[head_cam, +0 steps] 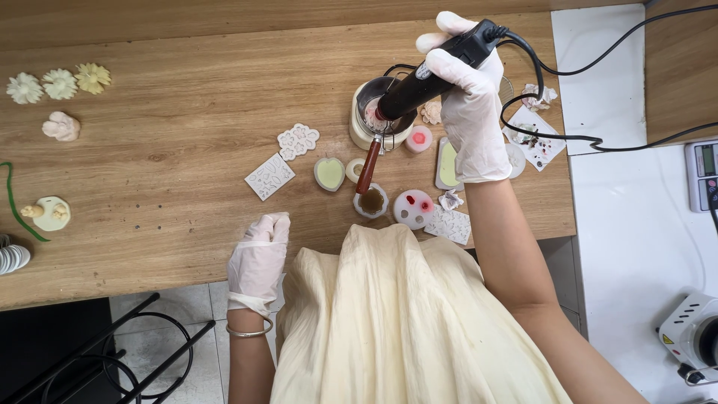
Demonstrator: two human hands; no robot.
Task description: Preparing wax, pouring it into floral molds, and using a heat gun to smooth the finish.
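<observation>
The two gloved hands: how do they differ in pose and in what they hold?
The right hand is raised over the table and grips a black corded tool, its tip pointed into a metal cup. The left hand holds nothing and rests at the wooden table's near edge. Only the left wrist bears a bangle. Both wear white gloves.

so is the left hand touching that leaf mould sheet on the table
Apart. The head view shows the gloved left hand resting at the table edge, with bare wood plainly between it and the white leaf mould sheet.

Bright, even daylight, soft short shadows, sharp focus throughout, slight wide-angle bending at the edges
</observation>
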